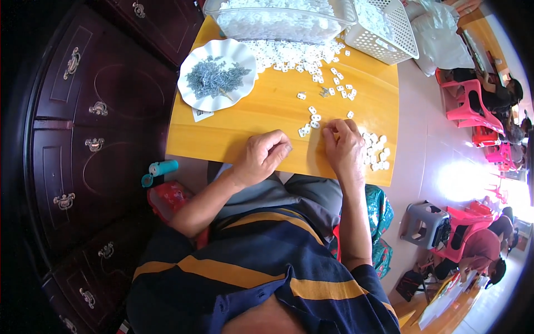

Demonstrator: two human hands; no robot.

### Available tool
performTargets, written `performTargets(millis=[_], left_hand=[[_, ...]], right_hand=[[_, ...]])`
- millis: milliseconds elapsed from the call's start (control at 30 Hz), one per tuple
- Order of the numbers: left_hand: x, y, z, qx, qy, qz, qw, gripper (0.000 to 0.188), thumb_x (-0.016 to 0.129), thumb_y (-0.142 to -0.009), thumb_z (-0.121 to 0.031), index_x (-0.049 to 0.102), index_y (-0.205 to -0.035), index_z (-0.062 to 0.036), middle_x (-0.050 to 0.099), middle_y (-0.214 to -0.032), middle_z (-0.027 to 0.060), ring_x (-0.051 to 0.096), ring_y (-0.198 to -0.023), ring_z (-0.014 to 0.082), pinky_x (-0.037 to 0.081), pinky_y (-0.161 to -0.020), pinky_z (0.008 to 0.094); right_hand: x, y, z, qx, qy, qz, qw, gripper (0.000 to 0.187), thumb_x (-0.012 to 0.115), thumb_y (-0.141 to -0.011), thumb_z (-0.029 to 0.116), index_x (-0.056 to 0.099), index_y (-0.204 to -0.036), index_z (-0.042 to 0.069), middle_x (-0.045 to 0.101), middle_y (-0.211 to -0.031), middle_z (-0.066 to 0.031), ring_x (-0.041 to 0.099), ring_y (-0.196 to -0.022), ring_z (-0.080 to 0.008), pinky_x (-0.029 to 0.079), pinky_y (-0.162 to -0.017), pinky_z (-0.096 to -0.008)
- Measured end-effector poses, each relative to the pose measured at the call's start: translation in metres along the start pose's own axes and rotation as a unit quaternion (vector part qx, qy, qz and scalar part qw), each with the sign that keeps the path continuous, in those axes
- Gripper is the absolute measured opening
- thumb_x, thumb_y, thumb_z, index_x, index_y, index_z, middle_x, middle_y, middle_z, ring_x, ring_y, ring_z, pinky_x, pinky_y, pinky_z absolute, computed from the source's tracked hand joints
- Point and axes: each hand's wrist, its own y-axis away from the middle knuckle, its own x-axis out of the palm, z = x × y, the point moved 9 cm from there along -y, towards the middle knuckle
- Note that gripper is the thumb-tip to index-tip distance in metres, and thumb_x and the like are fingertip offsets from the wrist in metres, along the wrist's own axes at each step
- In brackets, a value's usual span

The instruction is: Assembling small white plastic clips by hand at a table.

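My left hand point(264, 157) is over the table's near edge, its thumb pressed to the curled fingers; whatever the pinch may hold is too small to make out. My right hand point(346, 147) has its fingers bent down at the tabletop, and their tips are hidden. Several small white plastic pieces with dark holes point(315, 121) lie just left of it. On its other side is a loose group of white pieces point(377, 150), partly covered by the hand. A white scalloped plate point(187, 92) at the far left holds a heap of small grey metal pins point(214, 77).
A clear bin point(278, 26) and a white perforated basket point(389, 47), both full of white pieces, stand at the table's far side. Loose pieces point(289, 53) spill before them. Dark drawers point(100, 83) flank the left. Other people sit at right, near pink stools point(473, 106).
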Motion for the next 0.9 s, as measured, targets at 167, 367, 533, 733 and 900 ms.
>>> performTargets(millis=[167, 367, 533, 733, 900], left_hand=[[-0.003, 0.0, 0.001, 0.008, 0.004, -0.01, 1.0, 0.013, 0.062, -0.099, -0.01, 0.062, -0.093, 0.0014, 0.063, -0.076, 0.0073, 0.058, -0.068, 0.0134, 0.048, -0.064, 0.0293], [-0.003, 0.0, -0.002, 0.004, -0.008, -0.013, 1.0, 0.012, 0.062, -0.099, -0.01, 0.062, -0.093, 0.0013, 0.061, -0.073, 0.0062, 0.056, -0.065, 0.0124, 0.046, -0.062, 0.0289], [-0.003, 0.0, -0.005, 0.011, -0.009, -0.015, 1.0, 0.013, 0.063, -0.099, -0.01, 0.062, -0.093, 0.0011, 0.059, -0.071, 0.0062, 0.054, -0.064, 0.0124, 0.045, -0.061, 0.0292], [-0.002, 0.0, -0.007, 0.022, -0.016, -0.016, 1.0, 0.013, 0.063, -0.098, -0.01, 0.062, -0.092, 0.0011, 0.058, -0.07, 0.0073, 0.052, -0.063, 0.0133, 0.044, -0.06, 0.0302], [-0.002, 0.0, -0.006, 0.024, -0.023, -0.019, 0.999, 0.013, 0.063, -0.098, -0.01, 0.061, -0.092, 0.0011, 0.058, -0.07, 0.0074, 0.052, -0.062, 0.0137, 0.044, -0.059, 0.0307]], right_hand=[[-0.001, 0.008, 0.015, -0.015, -0.041, -0.032, 0.999, 0.011, 0.069, -0.089, 0.012, 0.071, -0.099, 0.009, 0.067, -0.092, -0.0119, 0.069, -0.08, -0.0347, 0.055, -0.07, -0.044], [0.022, 0.023, 0.029, -0.048, -0.03, -0.013, 0.998, 0.012, 0.069, -0.091, 0.015, 0.072, -0.102, 0.015, 0.065, -0.09, -0.0081, 0.069, -0.075, -0.0325, 0.055, -0.065, -0.0433], [0.023, 0.029, 0.033, -0.067, -0.024, -0.022, 0.997, 0.008, 0.07, -0.091, 0.016, 0.071, -0.098, 0.014, 0.064, -0.089, -0.0082, 0.068, -0.075, -0.0324, 0.055, -0.065, -0.0434], [0.02, 0.031, 0.036, -0.063, -0.035, -0.01, 0.997, 0.007, 0.073, -0.089, 0.012, 0.072, -0.095, 0.008, 0.067, -0.089, -0.012, 0.069, -0.075, -0.0333, 0.055, -0.066, -0.0414], [0.017, 0.03, 0.037, -0.045, -0.05, -0.01, 0.998, 0.01, 0.073, -0.089, 0.012, 0.071, -0.098, 0.008, 0.067, -0.089, -0.0124, 0.069, -0.075, -0.0332, 0.055, -0.066, -0.0414]])
